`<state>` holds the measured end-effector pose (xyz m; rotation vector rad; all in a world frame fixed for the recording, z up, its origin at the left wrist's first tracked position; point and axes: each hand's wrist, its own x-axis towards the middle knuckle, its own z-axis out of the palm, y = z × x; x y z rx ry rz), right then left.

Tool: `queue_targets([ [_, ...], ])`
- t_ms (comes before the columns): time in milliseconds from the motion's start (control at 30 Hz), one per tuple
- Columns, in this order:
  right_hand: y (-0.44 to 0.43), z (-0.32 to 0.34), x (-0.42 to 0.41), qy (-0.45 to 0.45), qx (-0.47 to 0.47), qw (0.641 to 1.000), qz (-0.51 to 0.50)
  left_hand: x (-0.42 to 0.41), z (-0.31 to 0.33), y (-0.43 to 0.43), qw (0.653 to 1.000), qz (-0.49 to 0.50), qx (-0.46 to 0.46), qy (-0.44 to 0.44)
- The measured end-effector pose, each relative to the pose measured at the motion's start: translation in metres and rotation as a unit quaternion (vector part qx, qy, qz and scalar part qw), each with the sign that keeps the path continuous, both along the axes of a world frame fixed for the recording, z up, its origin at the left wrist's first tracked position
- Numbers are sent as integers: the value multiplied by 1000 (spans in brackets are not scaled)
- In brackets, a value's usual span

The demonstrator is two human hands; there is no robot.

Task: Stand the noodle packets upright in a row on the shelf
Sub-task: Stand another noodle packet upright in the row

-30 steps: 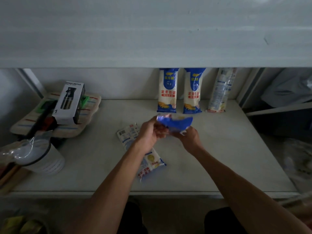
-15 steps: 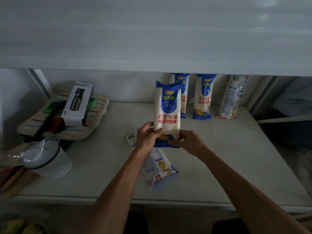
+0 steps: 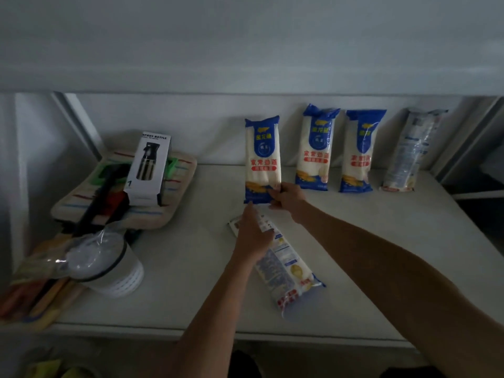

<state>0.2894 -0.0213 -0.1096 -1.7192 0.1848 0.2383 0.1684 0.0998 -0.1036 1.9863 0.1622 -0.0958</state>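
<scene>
Your blue packet (image 3: 262, 159) has moved back toward the row; right hand (image 3: 286, 196) grips its base, left hand (image 3: 252, 233) reaches open over the flat packet (image 3: 283, 271), three stand already

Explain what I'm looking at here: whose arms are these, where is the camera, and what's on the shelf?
No machine here: a person's two bare arms, filmed by one wide-angle camera on their head, looking down at a white shelf.

The right hand grips the bottom of an upright blue-and-white noodle packet. The left hand rests on a pale printed packet lying flat.

Against the back wall stand two more blue-and-white packets and a clear pale packet.

To the left: a white spray-bottle box on a striped cloth pad, and a plastic-covered white container.
</scene>
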Motion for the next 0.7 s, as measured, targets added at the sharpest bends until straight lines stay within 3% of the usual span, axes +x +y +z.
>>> queue_targets([
  [433,7,-12,47,40,-23,993,-111,0,-8,1,998,-44,44,23],
  [700,18,-16,35,-81,-186,975,-87,2,-13,-4,986,-97,138,-19],
])
